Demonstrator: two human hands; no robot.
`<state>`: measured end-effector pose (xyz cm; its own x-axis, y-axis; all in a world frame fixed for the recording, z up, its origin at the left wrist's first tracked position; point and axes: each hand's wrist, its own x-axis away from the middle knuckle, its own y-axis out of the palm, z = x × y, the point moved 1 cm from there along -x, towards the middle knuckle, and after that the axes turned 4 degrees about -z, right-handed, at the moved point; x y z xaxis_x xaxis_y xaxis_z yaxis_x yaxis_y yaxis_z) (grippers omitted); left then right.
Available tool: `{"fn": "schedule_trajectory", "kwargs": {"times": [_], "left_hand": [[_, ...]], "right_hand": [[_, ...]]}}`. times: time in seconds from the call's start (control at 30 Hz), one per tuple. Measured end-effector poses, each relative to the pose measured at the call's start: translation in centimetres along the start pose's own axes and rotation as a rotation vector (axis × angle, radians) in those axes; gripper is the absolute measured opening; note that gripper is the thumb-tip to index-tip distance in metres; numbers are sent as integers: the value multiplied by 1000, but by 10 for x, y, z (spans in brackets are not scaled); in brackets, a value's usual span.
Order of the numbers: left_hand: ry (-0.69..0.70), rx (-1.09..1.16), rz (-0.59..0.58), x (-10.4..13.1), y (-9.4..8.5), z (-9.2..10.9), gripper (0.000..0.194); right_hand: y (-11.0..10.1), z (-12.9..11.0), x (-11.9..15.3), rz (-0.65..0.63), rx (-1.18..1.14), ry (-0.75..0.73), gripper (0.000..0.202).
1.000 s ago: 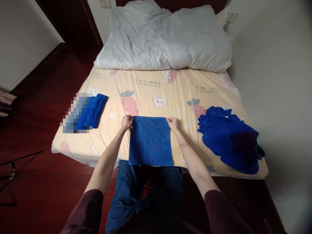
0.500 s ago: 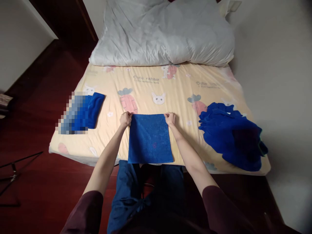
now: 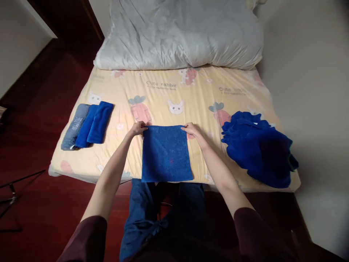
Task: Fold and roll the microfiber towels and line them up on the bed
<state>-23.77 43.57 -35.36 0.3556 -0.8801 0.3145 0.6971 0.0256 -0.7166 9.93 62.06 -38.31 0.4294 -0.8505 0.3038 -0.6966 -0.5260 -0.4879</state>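
Observation:
A square blue towel (image 3: 167, 154) lies flat at the front edge of the bed. My left hand (image 3: 138, 128) pinches its far left corner, and my right hand (image 3: 190, 130) pinches the far right corner. On the left of the bed, two folded blue towels (image 3: 100, 122) overlap beside a folded grey towel (image 3: 75, 127). A loose heap of blue towels (image 3: 256, 149) lies to the right.
A yellow rabbit-print sheet (image 3: 160, 100) covers the bed. Across its far end lies a bulky grey quilt (image 3: 177, 36). A wall (image 3: 313, 109) runs along the right side. Thin black stand legs (image 3: 12, 193) are on the floor at left.
Both hands stay at the far corners of the towel, with the fingers slightly shifted and the wrists a little farther out. The view has moved slightly, and the grey towel is no longer blurred.

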Motion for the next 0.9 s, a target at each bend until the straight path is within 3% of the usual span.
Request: {"fn": "schedule_trajectory", "kwargs": {"times": [0.1, 0.2, 0.3, 0.4, 0.53, 0.63, 0.7, 0.77, 0.83, 0.9], "left_hand": [[13, 33, -10, 9, -3, 3, 21], [4, 43, 52, 15, -3, 8, 20], [-28, 47, 170, 7, -1, 14, 17], [-47, 58, 262, -13, 3, 24, 17], [-38, -66, 340, -29, 18, 42, 24], [122, -210, 444, -14, 41, 57, 37], [307, -274, 408, 5, 62, 64, 46], [445, -311, 306, 22, 82, 63, 53], [457, -315, 245, 28, 93, 52, 60], [390, -293, 244, 23, 93, 36, 66]], "right_hand": [[-4, -11, 5, -174, 26, 225, 35], [-3, -21, 10, -89, -113, 274, 31], [0, -20, 6, 81, -272, 223, 25], [3, -9, -9, 225, -272, 145, 22], [8, -1, -24, 320, 4, 77, 21], [23, -11, -8, 380, 243, -61, 35], [41, -21, 15, 349, 393, -243, 47], [61, -26, 40, 207, 517, -429, 52], [74, -22, 55, 56, 600, -533, 57], [74, -12, 56, 13, 641, -522, 63]]}}
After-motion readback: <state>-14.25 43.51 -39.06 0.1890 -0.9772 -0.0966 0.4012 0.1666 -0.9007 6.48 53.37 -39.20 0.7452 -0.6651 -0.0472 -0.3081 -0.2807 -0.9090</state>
